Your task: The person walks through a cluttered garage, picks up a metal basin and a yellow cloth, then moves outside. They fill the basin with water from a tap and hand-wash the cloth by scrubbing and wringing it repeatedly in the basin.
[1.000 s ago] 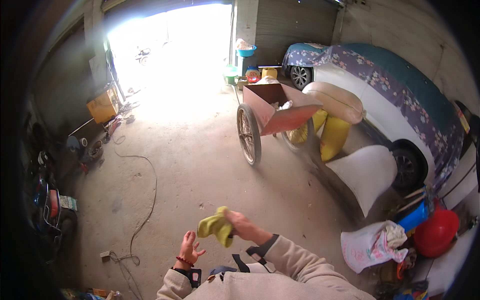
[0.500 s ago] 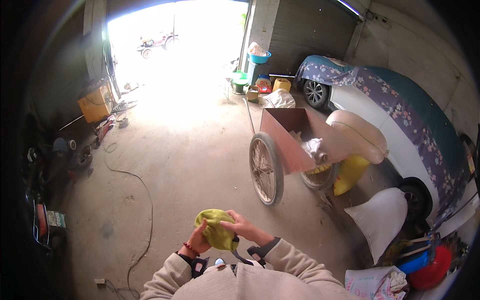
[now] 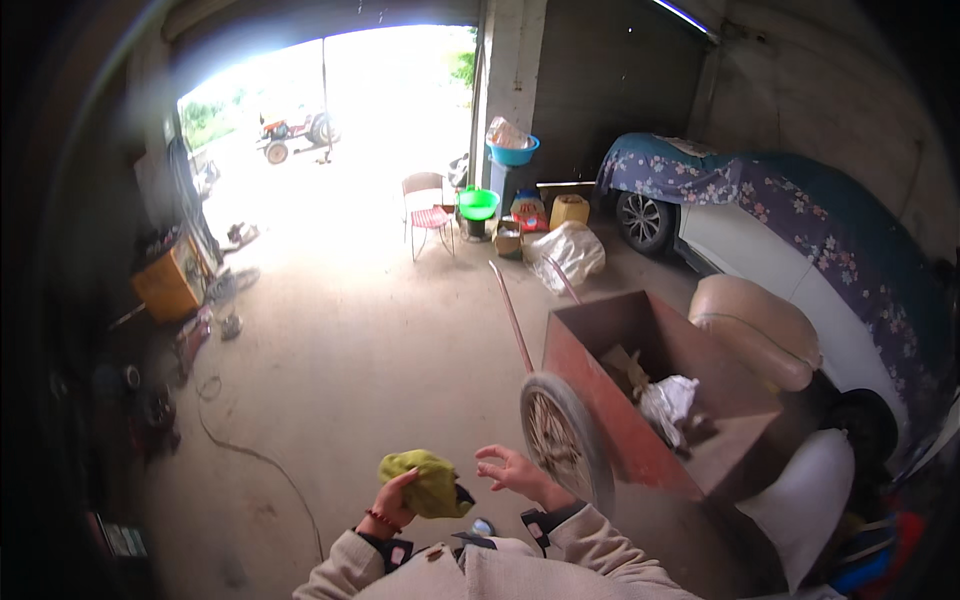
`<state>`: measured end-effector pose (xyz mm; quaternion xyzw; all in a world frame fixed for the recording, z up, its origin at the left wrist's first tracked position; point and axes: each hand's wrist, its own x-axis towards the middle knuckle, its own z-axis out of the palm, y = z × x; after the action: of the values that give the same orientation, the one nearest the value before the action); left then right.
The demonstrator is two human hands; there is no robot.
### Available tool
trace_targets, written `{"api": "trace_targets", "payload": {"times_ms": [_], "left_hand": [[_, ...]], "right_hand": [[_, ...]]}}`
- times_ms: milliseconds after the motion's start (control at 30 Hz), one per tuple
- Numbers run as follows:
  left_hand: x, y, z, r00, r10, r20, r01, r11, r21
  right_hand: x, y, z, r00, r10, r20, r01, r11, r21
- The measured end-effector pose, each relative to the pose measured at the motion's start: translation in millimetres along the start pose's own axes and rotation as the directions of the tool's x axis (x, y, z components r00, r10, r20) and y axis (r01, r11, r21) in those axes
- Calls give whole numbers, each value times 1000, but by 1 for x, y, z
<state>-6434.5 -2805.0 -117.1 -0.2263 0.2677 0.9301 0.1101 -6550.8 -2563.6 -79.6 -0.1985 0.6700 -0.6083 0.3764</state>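
Observation:
A crumpled yellow-green cloth item point(image 3: 428, 484), perhaps a cap, is gripped in my left hand point(image 3: 394, 501) in front of my body. A dark patch shows at its right end. My right hand point(image 3: 515, 474) is held just to the right of the cloth, apart from it, with fingers spread and nothing in them. Ahead and to the right of that hand stands a rusty red two-wheeled handcart point(image 3: 625, 410). Inside the cart lies a crumpled white bag point(image 3: 668, 405) beside some brown scraps.
A car under a flowered cover point(image 3: 770, 215) is parked at right, with a stuffed sack point(image 3: 757, 328) and a white sack point(image 3: 808, 490) near it. A chair point(image 3: 430, 215) and green basin point(image 3: 477, 204) stand by the doorway. A cable point(image 3: 262, 455) crosses the floor at left.
My right hand has let go of the yellow-green cloth item and moved right, fingers opening. My left hand keeps hold. The view has tilted up, and the cart appears nearer and lower.

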Motion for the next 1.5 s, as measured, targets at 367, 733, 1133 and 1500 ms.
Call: {"api": "trace_targets", "payload": {"times_ms": [367, 733, 1133, 1500], "left_hand": [[169, 223, -74, 937, 302, -178, -313, 949, -37], [474, 471, -43, 989, 112, -99, -111, 994, 13], [767, 622, 44, 999, 1, -54, 6, 990, 138], [996, 813, 130, 977, 211, 9, -207, 947, 246]], "right_hand": [[279, -30, -116, 960, 188, 208, -193, 981, 3], [497, -110, -283, 882, 244, -403, -200, 968, 149], [692, -90, -446, 729, 467, -500, -332, 881, 338], [1017, -222, -652, 856, 292, -427, -242, 956, 168]]}}
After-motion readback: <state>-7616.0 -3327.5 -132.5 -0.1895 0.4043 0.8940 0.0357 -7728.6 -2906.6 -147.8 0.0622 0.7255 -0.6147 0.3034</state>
